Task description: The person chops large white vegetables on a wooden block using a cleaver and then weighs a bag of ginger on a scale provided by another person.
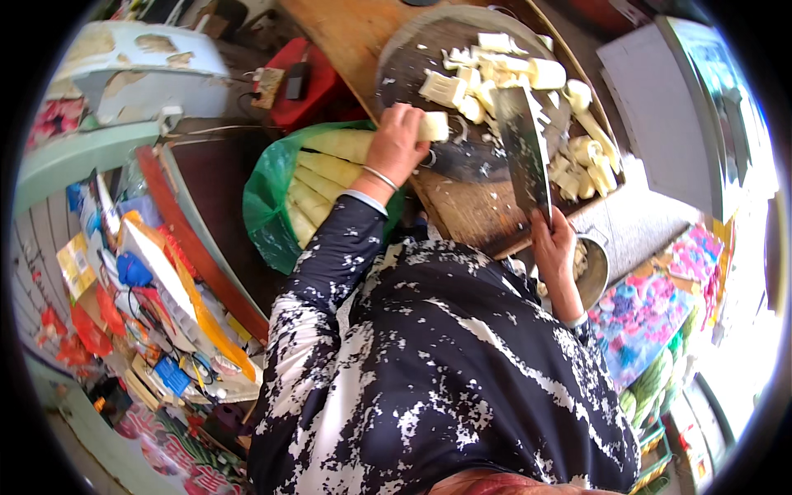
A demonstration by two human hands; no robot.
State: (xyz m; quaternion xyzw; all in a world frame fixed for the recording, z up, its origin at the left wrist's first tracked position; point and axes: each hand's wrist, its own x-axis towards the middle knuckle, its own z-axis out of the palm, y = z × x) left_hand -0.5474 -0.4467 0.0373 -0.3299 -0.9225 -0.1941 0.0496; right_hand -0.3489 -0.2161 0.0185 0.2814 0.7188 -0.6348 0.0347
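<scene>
My left hand [396, 148] grips a short pale piece of bamboo shoot [435, 127] at the near left side of a round wooden chopping board [396, 68]. My right hand [554, 241] holds a broad cleaver [518, 145] by its handle. Its blade points away from me over the board, with pale shreds along one edge. Beyond the blade lie cut chunks of bamboo shoot [489, 74], some with slits. Another pile of pieces [585, 167] sits to the right of the blade. Several long peeled bamboo shoots [328, 164] rest in a green plastic bag [267, 204] below my left hand.
The board stands on a wooden table [458, 210] with a raised right edge. A metal pot [599, 266] holding pale scraps is beside my right wrist. A red stool [297, 83] carries a dark device. Left is a cluttered shelf [167, 297]; watermelons [649, 383] lie at right.
</scene>
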